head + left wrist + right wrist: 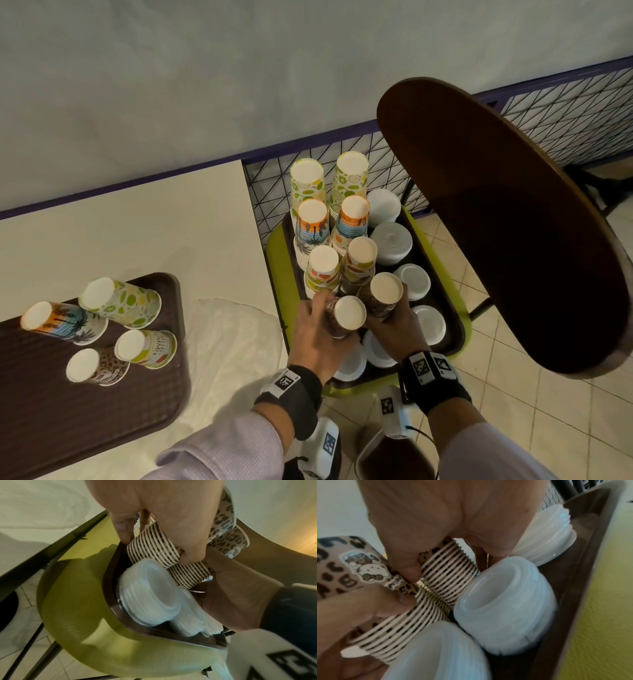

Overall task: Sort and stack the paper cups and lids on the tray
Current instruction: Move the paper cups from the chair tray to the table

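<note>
On a brown tray (455,329) stand several stacks of upside-down printed paper cups (342,212), with stacks of white lids (392,241) along its right and near sides. My left hand (315,329) grips a leopard-print cup stack (346,317) at the tray's near end. My right hand (394,329) grips a second leopard-print stack (385,294) just to the right; the two stacks touch. In the left wrist view the left hand's fingers (123,526) curl round the ribbed rims (152,545). In the right wrist view the right hand's thumb (409,569) presses its stack (450,566) beside a lid stack (505,601).
The tray sits on a green chair seat (274,257) beside a white table (137,222). A second brown tray (102,428) on the table holds several single upturned cups (120,301). A dark wooden chair back (496,222) looms at the right. A wire fence (274,185) runs behind.
</note>
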